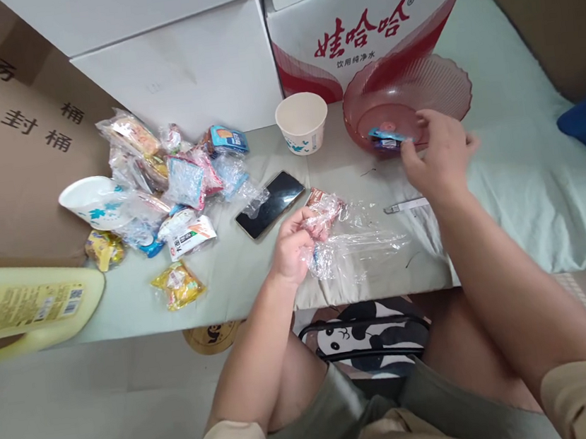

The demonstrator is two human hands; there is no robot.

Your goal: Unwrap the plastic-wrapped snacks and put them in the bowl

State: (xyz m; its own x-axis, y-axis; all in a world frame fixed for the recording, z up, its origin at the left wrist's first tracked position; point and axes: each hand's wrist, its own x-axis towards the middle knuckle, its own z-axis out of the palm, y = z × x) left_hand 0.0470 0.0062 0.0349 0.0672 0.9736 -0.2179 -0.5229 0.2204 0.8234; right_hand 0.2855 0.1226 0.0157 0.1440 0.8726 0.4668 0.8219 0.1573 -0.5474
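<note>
My left hand (293, 246) is closed on a crinkled clear plastic bag (360, 247) spread over the cloth. A red-brown snack packet (323, 205) shows at its fingertips, wrapped in the clear film. My right hand (442, 155) reaches over the near rim of a translucent pink bowl (439, 80), thumb and forefinger apart. Just left of those fingertips, small blue packets (387, 138) lie inside the bowl. A white paper cup (302, 122) with a blue leaf print stands upright left of the bowl.
At left lies a heap of wrapped snacks (186, 179) with a tipped paper cup (91, 205). A phone (270, 204), a box cutter (406, 205) and a yellow packet (178, 285) rest on the cloth. White boxes (174, 84) stand behind; a yellow bottle (26, 306) is at far left.
</note>
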